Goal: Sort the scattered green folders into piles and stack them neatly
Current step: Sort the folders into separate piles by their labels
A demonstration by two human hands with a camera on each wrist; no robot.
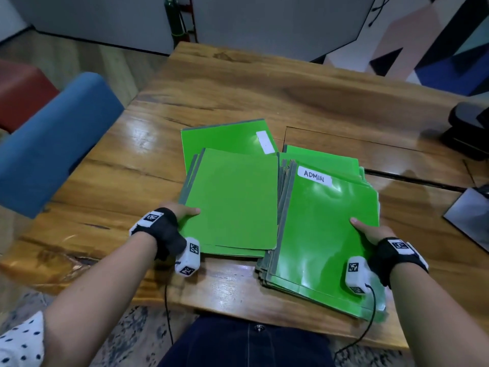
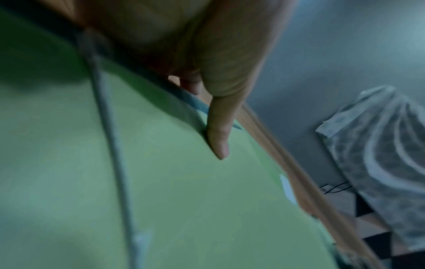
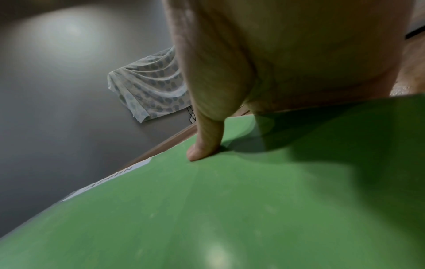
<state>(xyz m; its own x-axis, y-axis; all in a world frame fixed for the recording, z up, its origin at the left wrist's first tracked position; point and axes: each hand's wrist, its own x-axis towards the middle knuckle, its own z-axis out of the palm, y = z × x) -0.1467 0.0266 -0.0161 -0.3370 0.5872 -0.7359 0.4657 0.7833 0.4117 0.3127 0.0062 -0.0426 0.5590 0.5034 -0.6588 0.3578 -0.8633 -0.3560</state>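
Observation:
Two piles of green folders lie on the wooden table (image 1: 238, 83). My left hand (image 1: 182, 211) grips the near left edge of the left pile (image 1: 232, 200), thumb on top (image 2: 218, 145), fingers hidden beneath. A folder with a blank white label (image 1: 264, 141) sticks out behind it. My right hand (image 1: 370, 230) grips the right edge of the thicker right pile (image 1: 322, 229), thumb pressed on its top folder (image 3: 202, 151), which carries an "ADMIN" label (image 1: 314, 176). The right pile overhangs the table's near edge.
A blue chair back (image 1: 53, 144) stands left of the table, with a red seat (image 1: 21, 91) behind it. A dark object (image 1: 468, 128) and a grey flat item (image 1: 471, 221) sit at the table's right side. Bare wood stretches behind the piles.

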